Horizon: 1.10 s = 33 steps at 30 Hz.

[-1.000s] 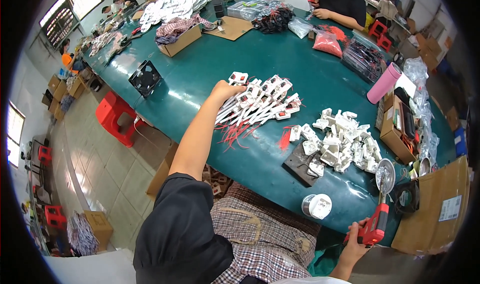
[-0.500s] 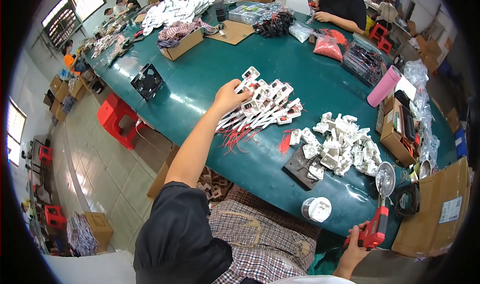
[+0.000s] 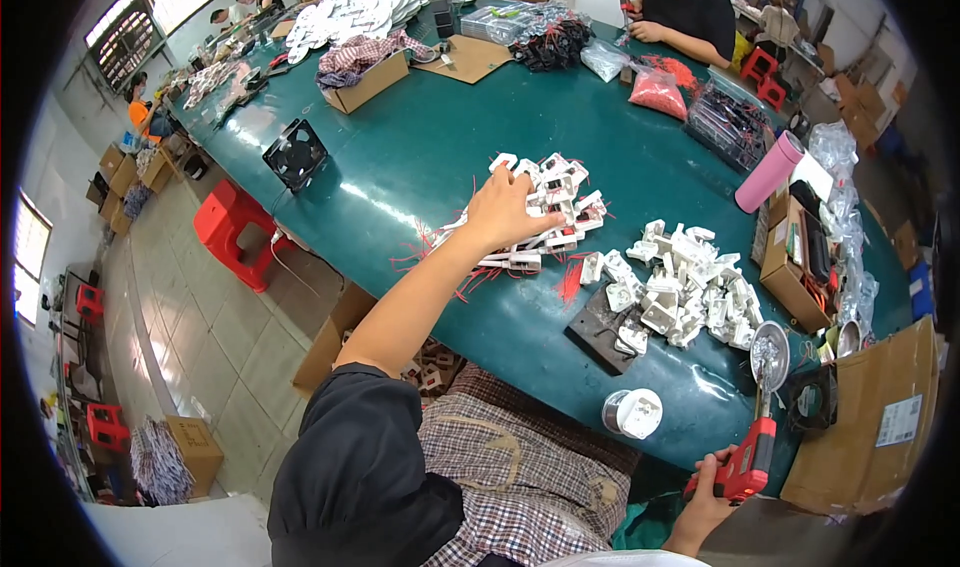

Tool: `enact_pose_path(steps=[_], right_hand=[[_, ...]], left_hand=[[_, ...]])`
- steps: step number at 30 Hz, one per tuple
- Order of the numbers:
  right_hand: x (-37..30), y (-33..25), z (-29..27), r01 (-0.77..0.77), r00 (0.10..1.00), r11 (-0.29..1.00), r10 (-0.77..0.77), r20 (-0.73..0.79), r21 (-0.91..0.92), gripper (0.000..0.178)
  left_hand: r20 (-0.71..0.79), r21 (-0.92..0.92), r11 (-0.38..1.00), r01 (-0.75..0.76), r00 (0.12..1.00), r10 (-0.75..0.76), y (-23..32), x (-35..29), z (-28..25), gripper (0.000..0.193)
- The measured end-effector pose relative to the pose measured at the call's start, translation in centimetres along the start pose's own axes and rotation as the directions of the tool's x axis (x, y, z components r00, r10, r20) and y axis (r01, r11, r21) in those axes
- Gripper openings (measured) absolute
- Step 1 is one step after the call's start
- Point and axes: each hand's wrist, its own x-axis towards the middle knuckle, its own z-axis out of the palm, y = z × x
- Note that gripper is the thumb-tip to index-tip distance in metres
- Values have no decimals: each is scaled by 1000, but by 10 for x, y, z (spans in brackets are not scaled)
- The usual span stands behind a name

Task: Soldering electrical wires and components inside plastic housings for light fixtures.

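Note:
My left hand (image 3: 498, 214) lies over a heap of white plastic housings with red wires (image 3: 560, 189), its fingers spread and bent across the parts. Thin red wires stick out on both sides of the hand, and some housings are hidden beneath the palm. Low at the right, my right hand (image 3: 703, 507) is wrapped round the grip of a red and black soldering gun (image 3: 748, 462). The gun's metal front end reaches a small round metal dish (image 3: 757, 353) at the table's right side.
Loose white housings (image 3: 690, 292) lie beside a dark block (image 3: 603, 335). Near the front edge stands a white-topped round tub (image 3: 637, 414). A pink bottle (image 3: 768, 172), an open carton (image 3: 792, 262) and a large cardboard box (image 3: 860, 417) line the right. A black fan (image 3: 295, 155) stands at left; a co-worker (image 3: 685, 12) sits opposite.
My left hand has moved right and slightly nearer, over the middle of the heap. The wired housings have shifted and bunched under it. My right hand and the soldering gun have hardly moved.

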Motion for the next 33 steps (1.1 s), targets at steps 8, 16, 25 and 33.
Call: enact_pose_path(steps=[8,16,25,33], right_hand=[[4,7,-5,66,998,996,-65,-13,63,34],[-3,-11,-8,89,994,985,-98,53,149,35],[2,-46,30,62,963,944,-141,229,324,35],[6,-50,48,71,957,934,-163,241,349,42]], left_hand=[[-456,-201,955,-220,884,108,3,6,-30,21],[153,-880,468,75,979,131,72,-65,-82,38],[611,-771,157,617,648,454,125,-127,-61,47],[573,-802,178,569,652,497,141,-159,-32,38]])
